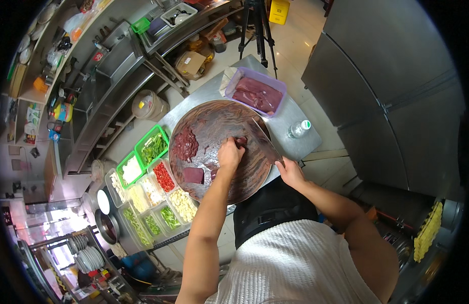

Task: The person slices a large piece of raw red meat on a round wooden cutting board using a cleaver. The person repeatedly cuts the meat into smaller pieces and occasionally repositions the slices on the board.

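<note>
On a large round wooden chopping board (253,171), my left hand (230,152) rests with its fingers against a small dark red piece of raw meat (240,142). My right hand (290,173) grips the handle of a wide-bladed cleaver (263,142), whose blade lies tilted over the board's right side, apart from the piece. A heap of cut raw meat (186,144) lies at the board's left. Below it sits a squarish slab of the meat (194,175); another piece is partly hidden by my left forearm. A purple plastic tub (283,91) at the board's far edge holds large raw slabs, perhaps liver.
Left of the board stand green baskets (136,149) and clear containers of cut vegetables (170,217). A plastic bottle (299,129) stands on the metal table (308,143) at right. Beyond are a black tripod (259,34) and a large steel refrigerator (371,91).
</note>
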